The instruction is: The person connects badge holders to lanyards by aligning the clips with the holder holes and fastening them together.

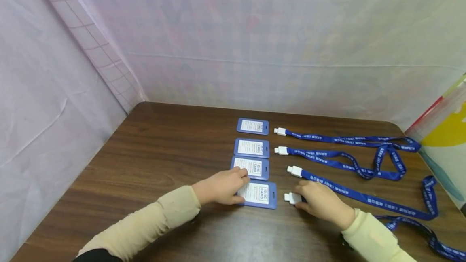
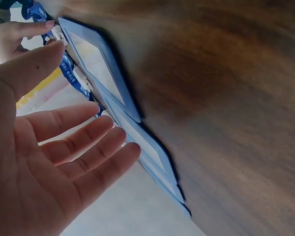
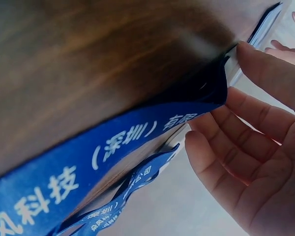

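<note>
Several blue ID card holders point(image 1: 268, 195) lie in a column on the table, each with a white card face. My left hand point(image 1: 223, 185) is over the left ends of the two nearest holders. In the left wrist view its fingers point(image 2: 88, 132) are spread and relaxed, gripping nothing; whether they touch a holder is unclear. At the right, my right hand point(image 1: 322, 201) pinches the nearest blue lanyard point(image 3: 113, 140) by its white buckle point(image 1: 291, 198), between thumb and fingers. That buckle points left at the nearest holder, a small gap apart.
More blue lanyards point(image 1: 364, 198) with white buckles lie stretched rightward, roughly one beside each holder. The brown wooden table point(image 1: 145, 153) extends left. White cloth point(image 1: 255, 51) hangs behind it, and a yellow-patterned item point(image 1: 445, 128) stands at the right edge.
</note>
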`<state>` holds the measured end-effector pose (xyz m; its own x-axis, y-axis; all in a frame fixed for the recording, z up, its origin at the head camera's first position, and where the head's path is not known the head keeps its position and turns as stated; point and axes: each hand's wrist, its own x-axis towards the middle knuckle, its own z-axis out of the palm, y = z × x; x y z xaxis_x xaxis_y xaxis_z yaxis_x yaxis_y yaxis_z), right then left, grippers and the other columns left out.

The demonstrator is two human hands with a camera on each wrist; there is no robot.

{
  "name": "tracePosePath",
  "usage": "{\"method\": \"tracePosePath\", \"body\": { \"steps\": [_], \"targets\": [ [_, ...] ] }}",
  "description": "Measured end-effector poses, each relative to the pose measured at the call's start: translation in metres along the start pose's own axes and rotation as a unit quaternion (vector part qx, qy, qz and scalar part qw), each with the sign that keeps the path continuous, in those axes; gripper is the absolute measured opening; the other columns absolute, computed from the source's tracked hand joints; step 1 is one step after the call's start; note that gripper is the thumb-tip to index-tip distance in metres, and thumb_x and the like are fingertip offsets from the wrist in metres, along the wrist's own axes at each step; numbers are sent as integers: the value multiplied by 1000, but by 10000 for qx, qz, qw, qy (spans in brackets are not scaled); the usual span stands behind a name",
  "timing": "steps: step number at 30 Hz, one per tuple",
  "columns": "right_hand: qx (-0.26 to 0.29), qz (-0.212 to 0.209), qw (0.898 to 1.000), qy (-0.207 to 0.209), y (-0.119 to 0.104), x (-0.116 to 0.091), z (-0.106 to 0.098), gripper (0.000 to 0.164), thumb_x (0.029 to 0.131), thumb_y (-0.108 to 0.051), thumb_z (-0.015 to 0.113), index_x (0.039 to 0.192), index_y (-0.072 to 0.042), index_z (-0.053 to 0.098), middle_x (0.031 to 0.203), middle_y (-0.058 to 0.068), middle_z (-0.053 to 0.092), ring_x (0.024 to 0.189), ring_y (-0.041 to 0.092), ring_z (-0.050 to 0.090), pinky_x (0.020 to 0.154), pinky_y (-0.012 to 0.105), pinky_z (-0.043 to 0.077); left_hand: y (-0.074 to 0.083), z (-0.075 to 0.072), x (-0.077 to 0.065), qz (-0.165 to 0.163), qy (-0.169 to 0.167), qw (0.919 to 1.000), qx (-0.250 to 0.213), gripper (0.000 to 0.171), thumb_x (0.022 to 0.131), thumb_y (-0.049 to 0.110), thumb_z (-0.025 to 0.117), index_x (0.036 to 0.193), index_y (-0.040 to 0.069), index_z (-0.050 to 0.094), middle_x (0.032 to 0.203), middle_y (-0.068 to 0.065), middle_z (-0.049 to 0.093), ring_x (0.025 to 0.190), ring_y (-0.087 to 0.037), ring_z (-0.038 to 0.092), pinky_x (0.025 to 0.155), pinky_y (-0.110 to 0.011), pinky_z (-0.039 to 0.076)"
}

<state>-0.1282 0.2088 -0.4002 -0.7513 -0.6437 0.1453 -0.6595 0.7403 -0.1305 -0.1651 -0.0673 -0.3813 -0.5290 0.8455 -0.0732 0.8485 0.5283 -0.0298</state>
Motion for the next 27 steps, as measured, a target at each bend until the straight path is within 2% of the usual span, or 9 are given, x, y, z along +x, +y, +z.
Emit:
{"method": "tracePosePath", "body": {
  "steps": [6, 14, 27],
  "targets": [
    [-24, -6, 10000, 3, -1, 0, 1, 21, 64, -15, 78, 78, -7, 66, 72, -1, 56, 62, 15, 55, 56, 30, 48, 0, 0, 2, -144, -288, 9995, -26, 48, 76, 41, 70, 107, 5, 60, 96, -2, 50, 81, -12, 45, 67, -21, 46],
    [-88, -32, 10000, -14, -1, 1, 2, 18, 64, -15, 78, 73, -9, 64, 69, -2, 53, 59, 13, 53, 53, 29, 47, 3, 2, 4, -285, -545, 9981, 47, 46, 72, 38, 74, 102, 5, 61, 94, -2, 50, 80, -12, 46, 68, -20, 45],
    [-174, -154, 9997, 115, -3, 3, 0, 17, 64, -11, 77, 67, -11, 61, 68, -2, 51, 58, 12, 51, 51, 27, 46, 6, 2, 7, -364, -559, 9975, 236, 45, 71, 36, 76, 101, 5, 62, 91, -2, 50, 80, -12, 48, 69, -20, 46]
  ]
}}
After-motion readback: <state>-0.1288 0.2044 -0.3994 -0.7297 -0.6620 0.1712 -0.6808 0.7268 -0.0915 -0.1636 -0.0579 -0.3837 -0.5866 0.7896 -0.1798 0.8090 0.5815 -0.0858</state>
